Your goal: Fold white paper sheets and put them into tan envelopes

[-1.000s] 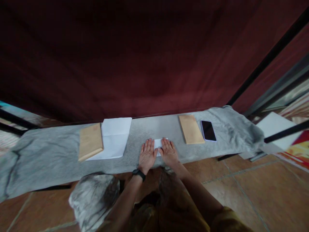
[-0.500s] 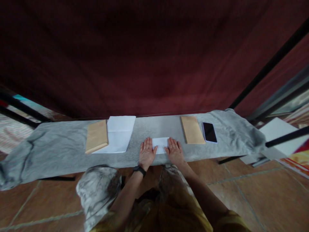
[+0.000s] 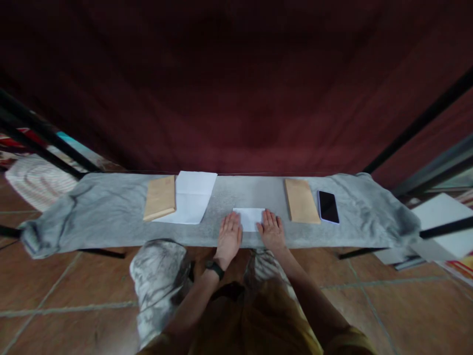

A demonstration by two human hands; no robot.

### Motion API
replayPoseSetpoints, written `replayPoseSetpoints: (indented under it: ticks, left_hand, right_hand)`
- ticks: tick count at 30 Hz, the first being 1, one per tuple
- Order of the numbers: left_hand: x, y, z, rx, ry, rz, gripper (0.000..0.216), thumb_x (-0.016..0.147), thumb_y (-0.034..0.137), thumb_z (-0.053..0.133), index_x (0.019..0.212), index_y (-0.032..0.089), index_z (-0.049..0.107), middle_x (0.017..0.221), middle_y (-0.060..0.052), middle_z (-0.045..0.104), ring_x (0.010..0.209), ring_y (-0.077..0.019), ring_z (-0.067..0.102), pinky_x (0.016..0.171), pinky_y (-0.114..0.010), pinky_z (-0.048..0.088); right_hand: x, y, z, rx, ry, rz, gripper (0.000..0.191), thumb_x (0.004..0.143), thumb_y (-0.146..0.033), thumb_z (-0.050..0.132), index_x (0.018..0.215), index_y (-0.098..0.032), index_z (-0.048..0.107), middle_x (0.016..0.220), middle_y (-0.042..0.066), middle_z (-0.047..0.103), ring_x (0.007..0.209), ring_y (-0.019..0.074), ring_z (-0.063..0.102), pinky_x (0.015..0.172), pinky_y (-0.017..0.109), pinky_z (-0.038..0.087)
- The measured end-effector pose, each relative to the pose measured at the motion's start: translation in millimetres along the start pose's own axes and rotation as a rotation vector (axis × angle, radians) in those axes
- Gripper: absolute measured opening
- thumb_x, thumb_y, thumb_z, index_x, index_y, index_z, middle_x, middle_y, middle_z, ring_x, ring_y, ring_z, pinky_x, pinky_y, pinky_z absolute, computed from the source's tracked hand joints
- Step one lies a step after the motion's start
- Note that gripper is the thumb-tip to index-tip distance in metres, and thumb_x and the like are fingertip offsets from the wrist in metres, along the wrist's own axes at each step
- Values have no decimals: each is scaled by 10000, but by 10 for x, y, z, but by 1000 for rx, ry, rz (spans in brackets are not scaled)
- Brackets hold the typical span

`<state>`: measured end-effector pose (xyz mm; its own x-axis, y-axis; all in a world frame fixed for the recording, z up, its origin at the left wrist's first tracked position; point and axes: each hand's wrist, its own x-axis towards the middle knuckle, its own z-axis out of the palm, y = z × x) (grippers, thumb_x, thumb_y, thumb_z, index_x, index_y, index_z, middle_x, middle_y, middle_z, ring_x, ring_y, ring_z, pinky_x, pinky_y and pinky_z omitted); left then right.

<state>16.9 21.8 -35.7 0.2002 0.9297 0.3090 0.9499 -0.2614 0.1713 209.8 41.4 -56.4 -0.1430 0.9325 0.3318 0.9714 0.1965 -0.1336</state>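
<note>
A small white piece of paper (image 3: 250, 220) lies flat on the grey cloth-covered bench (image 3: 244, 191), close to its near edge. My left hand (image 3: 229, 236) rests flat over the paper's left end, fingers stretched forward, with a dark watch on the wrist. Against the right end lies my right hand (image 3: 272, 230), palm down and fingers out. Both hands are open and grip nothing. Left of them a larger creased white sheet (image 3: 194, 197) sits partly under a brown paper packet (image 3: 160, 198). A second brown packet (image 3: 302, 201) lies to the right of my right hand.
A phone with a dark screen (image 3: 328, 206) lies right of the second packet. Behind the bench hangs a dark red curtain (image 3: 251, 123). Black metal bars (image 3: 424, 116) slant at both sides. White boards (image 3: 443, 217) stand past the bench's right end, above the tiled floor.
The view has shifted and turned slightly. My left hand has moved back a little and its thumb now lies closer to the fingers. My right hand stays by the paper's right end.
</note>
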Motion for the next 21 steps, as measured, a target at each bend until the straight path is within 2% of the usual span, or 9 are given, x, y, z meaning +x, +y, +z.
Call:
replayPoseSetpoints:
  ticks: [2,4,11,14,17,21]
  left_hand:
    - [-119,132,5,-37,-36,161,522,1015,326,318,1516,180,339,1584,-80,361,1485,-210,271,1227,-461,249]
    - [-224,236,24,-27,-64,222,539,1010,373,359,1521,202,325,1587,-72,358,1488,-214,263,1228,-473,242]
    - [-326,283,45,15,-97,241,613,976,475,437,1517,205,338,1607,-111,308,1494,-287,239,1213,-521,230]
    - [-340,276,83,-17,-140,242,597,957,484,474,1473,190,420,1572,-134,371,1486,-327,247,1209,-555,214]
    - [-374,278,158,-50,-197,197,556,961,434,466,1435,144,475,1522,-151,446,1470,-352,276,1212,-556,197]
    - [-381,281,203,-47,-200,147,625,943,485,488,1456,131,446,1541,-164,412,1468,-396,253,1189,-594,208]
  right_hand:
    - [0,0,2,7,-6,3,554,1032,-384,333,1482,-70,408,1516,183,433,1389,317,409,1146,492,253]
    - [-3,10,11,14,-14,6,551,1029,-377,344,1485,-73,404,1519,183,430,1396,311,400,1150,489,249]
    - [13,-35,-51,86,-46,-17,545,1031,-345,339,1502,-72,369,1548,193,377,1438,306,338,1164,528,239]
    - [57,-255,-101,188,-136,-189,501,1045,-319,288,1465,-93,441,1559,149,377,1450,250,327,1187,462,245]
    - [130,-526,-83,251,-234,-345,467,1057,-351,255,1406,-223,538,1523,34,459,1423,177,381,1191,387,267]
    - [293,-727,27,218,-337,-352,475,1055,-364,253,1447,-238,489,1538,29,433,1423,197,387,1186,428,279]
